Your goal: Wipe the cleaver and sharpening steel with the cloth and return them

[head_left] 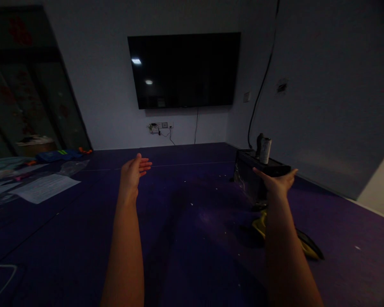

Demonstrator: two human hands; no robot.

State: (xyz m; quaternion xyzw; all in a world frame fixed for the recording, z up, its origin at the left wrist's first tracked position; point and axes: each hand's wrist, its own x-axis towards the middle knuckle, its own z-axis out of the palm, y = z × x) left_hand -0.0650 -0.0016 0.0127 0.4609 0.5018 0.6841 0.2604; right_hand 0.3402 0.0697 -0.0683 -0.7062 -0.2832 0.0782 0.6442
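Note:
Both my arms reach forward over a dark purple floor (pixel 185 238) in a dim room. My left hand (pixel 133 169) is open, fingers stretched toward the right, holding nothing. My right hand (pixel 277 181) is open too, thumb and fingers spread, empty, just in front of a low black box (pixel 254 175) by the right wall. On that box stands a pale cylindrical can (pixel 265 150) with a dark object behind it. A yellow and black thing (pixel 304 243) lies on the floor under my right forearm.
A large black TV (pixel 184 70) hangs on the far white wall above wall sockets (pixel 160 126) with cables. Papers (pixel 45 187), plastic sheets and blue and orange items lie at the left. A dark patterned cabinet (pixel 25 94) stands far left. A white cable (pixel 1 277) curls at bottom left.

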